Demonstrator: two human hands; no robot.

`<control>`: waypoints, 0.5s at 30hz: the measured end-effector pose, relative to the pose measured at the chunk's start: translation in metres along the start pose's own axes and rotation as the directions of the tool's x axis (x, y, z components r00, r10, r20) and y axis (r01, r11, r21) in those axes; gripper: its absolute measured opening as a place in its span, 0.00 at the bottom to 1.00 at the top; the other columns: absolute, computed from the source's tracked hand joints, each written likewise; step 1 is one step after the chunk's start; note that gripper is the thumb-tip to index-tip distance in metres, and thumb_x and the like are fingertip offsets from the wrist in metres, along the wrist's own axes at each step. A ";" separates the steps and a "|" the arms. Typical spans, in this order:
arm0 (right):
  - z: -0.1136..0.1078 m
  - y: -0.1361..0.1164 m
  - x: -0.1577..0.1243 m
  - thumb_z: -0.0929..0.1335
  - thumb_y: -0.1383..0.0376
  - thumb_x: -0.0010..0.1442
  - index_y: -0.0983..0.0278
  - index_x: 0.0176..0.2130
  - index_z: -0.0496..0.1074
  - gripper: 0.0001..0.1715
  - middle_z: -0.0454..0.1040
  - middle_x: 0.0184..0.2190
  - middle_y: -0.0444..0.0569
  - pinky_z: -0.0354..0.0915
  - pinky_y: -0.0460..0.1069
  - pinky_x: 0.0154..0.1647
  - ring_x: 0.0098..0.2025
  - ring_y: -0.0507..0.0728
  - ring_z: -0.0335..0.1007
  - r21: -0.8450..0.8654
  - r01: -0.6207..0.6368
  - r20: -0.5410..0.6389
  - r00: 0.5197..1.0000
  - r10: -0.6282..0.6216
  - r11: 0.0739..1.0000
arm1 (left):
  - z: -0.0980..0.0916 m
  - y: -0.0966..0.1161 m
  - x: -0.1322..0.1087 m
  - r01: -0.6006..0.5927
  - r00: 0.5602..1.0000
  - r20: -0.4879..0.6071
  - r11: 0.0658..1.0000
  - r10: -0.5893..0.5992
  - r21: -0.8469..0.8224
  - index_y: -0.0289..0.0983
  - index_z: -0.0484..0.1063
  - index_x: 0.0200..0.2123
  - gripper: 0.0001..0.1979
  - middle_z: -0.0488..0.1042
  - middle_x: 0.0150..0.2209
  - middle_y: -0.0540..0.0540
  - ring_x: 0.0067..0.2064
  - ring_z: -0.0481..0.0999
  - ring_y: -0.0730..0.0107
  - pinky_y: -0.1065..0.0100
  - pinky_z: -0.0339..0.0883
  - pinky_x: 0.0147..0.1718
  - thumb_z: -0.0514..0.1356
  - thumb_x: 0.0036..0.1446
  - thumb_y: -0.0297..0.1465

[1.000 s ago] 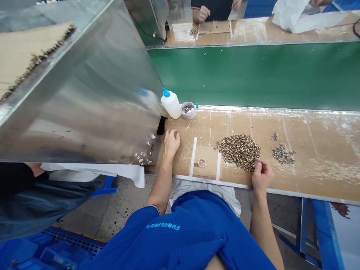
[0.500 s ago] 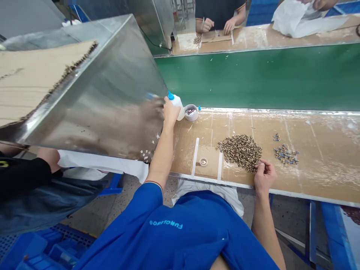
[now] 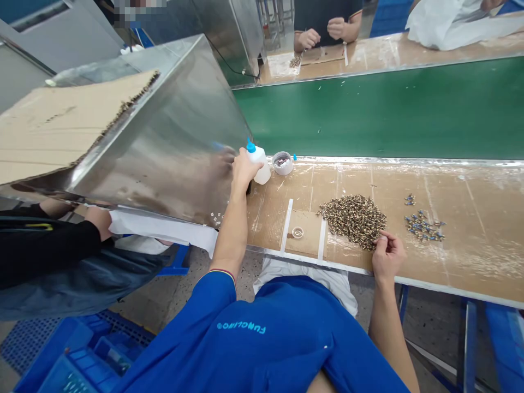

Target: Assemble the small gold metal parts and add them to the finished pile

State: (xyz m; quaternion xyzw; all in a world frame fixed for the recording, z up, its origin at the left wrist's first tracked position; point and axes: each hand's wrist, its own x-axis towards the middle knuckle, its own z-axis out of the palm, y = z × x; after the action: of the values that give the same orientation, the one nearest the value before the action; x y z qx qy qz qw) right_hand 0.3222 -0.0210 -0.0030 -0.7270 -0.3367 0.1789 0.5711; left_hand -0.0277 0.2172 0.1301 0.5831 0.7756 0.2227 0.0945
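Blue plastic crates (image 3: 82, 355) sit on the floor, low left. Left hand (image 3: 244, 170): grip closed around a white squeeze bottle (image 3: 262, 173) with a blue cap, upright at the back edge of the cardboard-covered counter (image 3: 462, 188), just beside a small round tub (image 3: 282, 162). Right hand (image 3: 388, 256): grip closed to a pinch, touching the near edge of a pile of small brass parts (image 3: 352, 221). Can't tell if it holds a piece. Between the hands: a small ring (image 3: 297, 232) between two white tape strips (image 3: 286, 226). Right of the pile, apart from it: small blue-and-silver parts (image 3: 423, 226). Left: a tilted steel hopper (image 3: 164, 131) carrying a cardboard sheet (image 3: 61, 120), a person's black sleeve (image 3: 49, 245) below it. Beyond: a green belt (image 3: 368, 114), then a co-worker's hands (image 3: 308, 39) beside a small parts pile (image 3: 295, 61).
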 end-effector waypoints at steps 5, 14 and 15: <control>-0.002 -0.001 0.000 0.65 0.45 0.59 0.64 0.37 0.72 0.25 0.71 0.24 0.46 0.64 0.51 0.32 0.27 0.56 0.68 -0.012 0.011 0.007 1.000 -0.011 1.000 | 0.001 0.008 -0.018 -0.024 0.999 -0.036 0.999 0.022 -0.042 0.34 0.64 0.52 0.28 0.77 0.48 0.30 0.56 0.74 0.37 0.45 0.67 0.57 0.70 0.50 0.34; -0.004 0.001 -0.001 0.66 0.47 0.58 0.64 0.36 0.72 0.23 0.71 0.23 0.46 0.64 0.52 0.31 0.26 0.57 0.68 -0.035 0.061 0.065 0.996 -0.058 0.998 | 0.021 0.004 -0.047 0.149 0.986 -0.033 0.961 -0.161 -0.233 0.31 0.59 0.61 0.39 0.76 0.48 0.25 0.54 0.76 0.33 0.40 0.65 0.56 0.71 0.51 0.36; -0.003 0.001 -0.001 0.66 0.47 0.58 0.64 0.36 0.72 0.22 0.71 0.22 0.45 0.64 0.52 0.31 0.26 0.57 0.68 -0.035 0.066 0.069 0.996 -0.064 0.997 | 0.020 -0.001 -0.043 0.120 0.992 -0.019 0.959 -0.129 -0.256 0.31 0.59 0.62 0.42 0.76 0.50 0.25 0.55 0.75 0.33 0.41 0.64 0.57 0.73 0.48 0.34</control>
State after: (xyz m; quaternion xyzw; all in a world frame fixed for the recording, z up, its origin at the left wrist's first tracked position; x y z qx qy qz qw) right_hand 0.3240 -0.0242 -0.0032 -0.7195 -0.3827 0.1785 0.5513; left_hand -0.0071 0.1815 0.1071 0.5123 0.7772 0.3240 0.1685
